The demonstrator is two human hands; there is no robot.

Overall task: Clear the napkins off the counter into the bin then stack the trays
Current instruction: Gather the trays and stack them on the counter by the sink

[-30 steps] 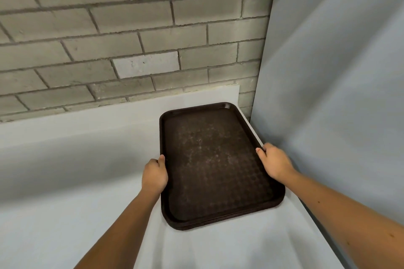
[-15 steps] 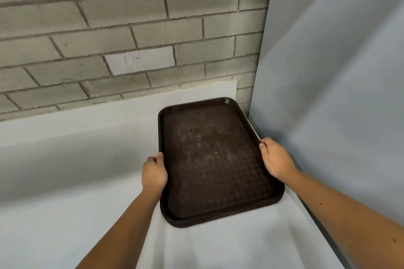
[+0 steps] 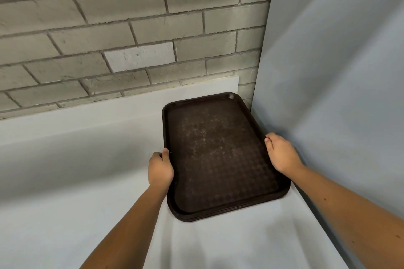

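Dark brown textured plastic is seen at the centre right of the frame, where a stack of trays [image 3: 218,155] lies flat on a white counter [image 3: 87,181]. Several layered rims are visible at the stack's near corner, though their number cannot be told. The top tray's surface is marked with pale scuffs. The stack is set lengthwise away from the viewer, its far end close to the low white upstand [image 3: 131,105] at the back of the counter and its right edge just beside a pale blue-grey panel [image 3: 338,72] that fills the right of the frame.

The left long edge of the stack is gripped by the left hand [image 3: 160,169], about halfway along; the thumb [image 3: 166,152] is laid against the rim and the fingers are curled together on the outer side, their tips hidden from view. The right long edge is gripped by the right hand [image 3: 282,152], slightly farther up the frame; its fingers [image 3: 270,137] are held close together and bent over the rim, with the thumb tucked beneath them towards the tray. Both bare forearms are stretched in from the lower edge of the frame.

A grey brick wall [image 3: 131,17] fills the upper left, with one paler brick [image 3: 140,59] set into it above the upstand.
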